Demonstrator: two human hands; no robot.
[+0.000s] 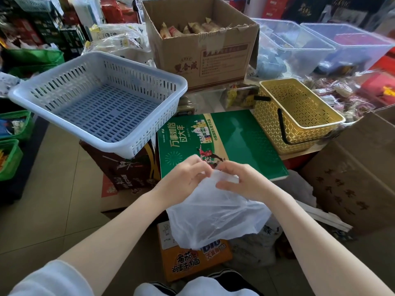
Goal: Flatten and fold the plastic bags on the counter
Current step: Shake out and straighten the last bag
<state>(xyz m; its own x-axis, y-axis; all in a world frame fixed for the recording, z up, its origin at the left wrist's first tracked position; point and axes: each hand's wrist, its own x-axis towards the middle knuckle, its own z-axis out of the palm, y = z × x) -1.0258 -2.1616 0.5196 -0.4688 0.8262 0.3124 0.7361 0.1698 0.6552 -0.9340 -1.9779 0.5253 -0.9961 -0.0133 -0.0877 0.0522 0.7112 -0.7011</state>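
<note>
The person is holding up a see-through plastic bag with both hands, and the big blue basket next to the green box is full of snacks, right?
Not quite. The head view shows the blue basket empty; you can see its slotted bottom. The rest is right: the left hand and right hand both hold the plastic bag, near the green box.

Both bare forearms reach forward and converge. The left hand and right hand sit close together, fingers curled, each pinching the top edge of a thin plastic bag hanging below them.
</note>
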